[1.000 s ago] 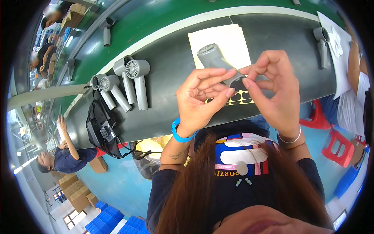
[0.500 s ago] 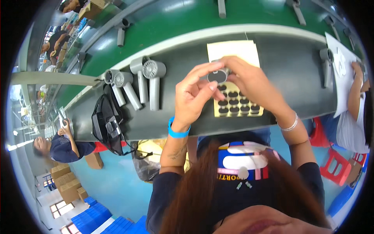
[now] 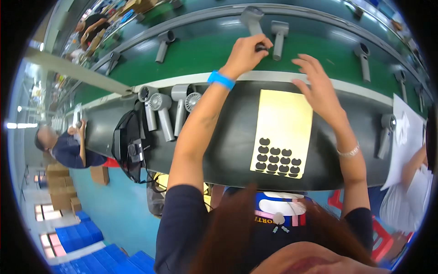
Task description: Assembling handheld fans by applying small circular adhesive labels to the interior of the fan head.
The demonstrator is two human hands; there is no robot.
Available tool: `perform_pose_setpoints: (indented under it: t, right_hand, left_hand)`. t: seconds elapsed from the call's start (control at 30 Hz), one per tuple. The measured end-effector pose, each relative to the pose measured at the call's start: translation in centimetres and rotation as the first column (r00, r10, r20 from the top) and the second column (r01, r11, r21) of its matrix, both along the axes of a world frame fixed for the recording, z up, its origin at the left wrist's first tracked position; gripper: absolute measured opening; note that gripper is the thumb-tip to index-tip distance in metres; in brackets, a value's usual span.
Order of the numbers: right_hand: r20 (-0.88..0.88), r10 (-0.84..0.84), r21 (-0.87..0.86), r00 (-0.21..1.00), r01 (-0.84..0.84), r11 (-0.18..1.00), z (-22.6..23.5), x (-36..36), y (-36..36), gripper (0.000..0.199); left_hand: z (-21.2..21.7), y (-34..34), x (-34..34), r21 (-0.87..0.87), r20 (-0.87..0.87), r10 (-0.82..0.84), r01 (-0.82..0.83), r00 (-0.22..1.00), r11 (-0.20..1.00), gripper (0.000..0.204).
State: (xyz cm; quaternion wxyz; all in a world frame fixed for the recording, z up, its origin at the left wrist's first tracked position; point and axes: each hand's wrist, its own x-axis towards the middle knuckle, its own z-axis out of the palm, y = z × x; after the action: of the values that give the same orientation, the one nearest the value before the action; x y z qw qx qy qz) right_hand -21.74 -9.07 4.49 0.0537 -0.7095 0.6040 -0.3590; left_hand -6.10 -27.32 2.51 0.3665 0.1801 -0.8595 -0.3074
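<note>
My left hand point(image 3: 246, 55), reaching out over the green conveyor belt, is closed around the lower handle of a grey handheld fan point(image 3: 253, 23). The fan's head points away from me, and its dark handle end shows at my fingers. My right hand point(image 3: 318, 86) is raised near the belt's pale edge, fingers apart and holding nothing. Between my arms a yellow sheet point(image 3: 284, 118) lies on the dark work table, with several round black stickers point(image 3: 273, 160) on its near part. Another grey fan point(image 3: 278, 40) lies on the belt just right of the held one.
Several grey fans point(image 3: 160, 104) lie left of my left arm, beside a black bag point(image 3: 127, 146). More fans point(image 3: 363, 61) lie along the green belt point(image 3: 315, 45). A slanting pale post point(image 3: 77, 71) stands at left. Co-workers sit at both sides; a white sheet point(image 3: 401, 137) lies at right.
The fan has gone from over the yellow sheet out to the belt in my left hand. My right hand has let go of it and opened. The view has shifted.
</note>
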Motion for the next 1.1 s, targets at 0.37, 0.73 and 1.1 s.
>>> perform_pose_setpoints:
  t: [0.37,0.73,1.1]
  right_hand:
    - [0.223,-0.192,0.219,0.956,0.143,0.965,-2.8,1.2,9.7,0.023]
    - [0.195,-0.398,0.325,0.897,0.323,0.889,-6.4,8.0,14.3,0.010]
    - [0.277,-0.386,0.300,0.880,0.302,0.905,-7.1,6.4,14.3,0.011]
  left_hand:
    - [-1.1,-6.0,4.0,-0.067,0.373,-0.159,0.198,0.914,0.978,0.052]
    - [-4.6,15.1,5.7,-0.074,0.618,-0.327,0.467,0.715,0.881,0.106]
    - [-6.4,17.7,4.9,-0.102,0.549,-0.191,0.292,0.813,0.951,0.111]
